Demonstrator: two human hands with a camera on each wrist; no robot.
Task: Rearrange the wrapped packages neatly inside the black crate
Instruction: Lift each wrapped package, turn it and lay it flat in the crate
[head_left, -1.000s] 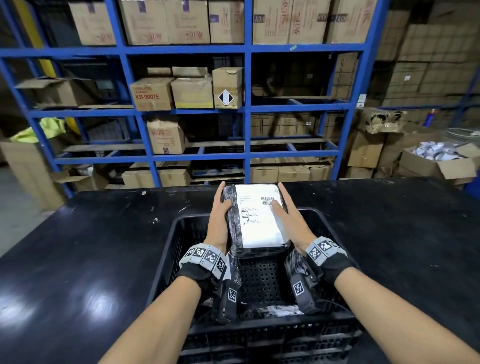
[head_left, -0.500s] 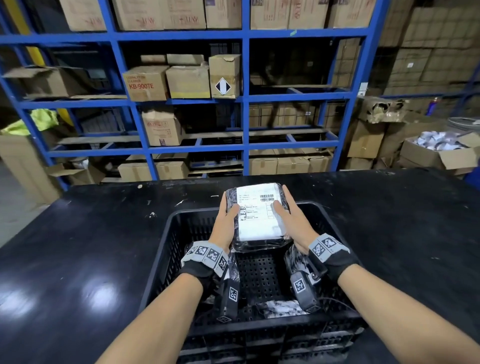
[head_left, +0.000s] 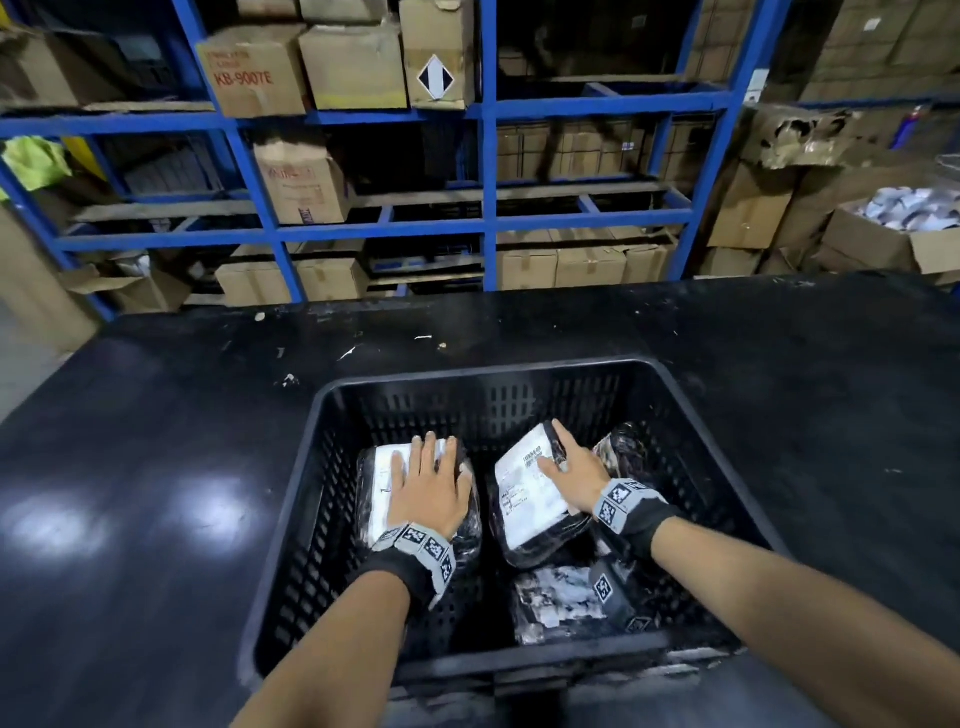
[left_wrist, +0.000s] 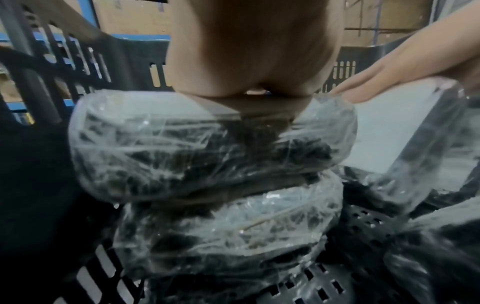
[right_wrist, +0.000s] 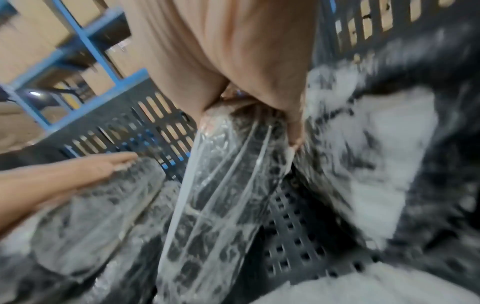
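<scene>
In the crate on the counter, the left hand presses flat on 1 package; the right hand seemingly grips a tilted package.

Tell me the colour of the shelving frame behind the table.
Blue; the metal shelving frame shows best in the head view.

Packages in crate on table.
</scene>
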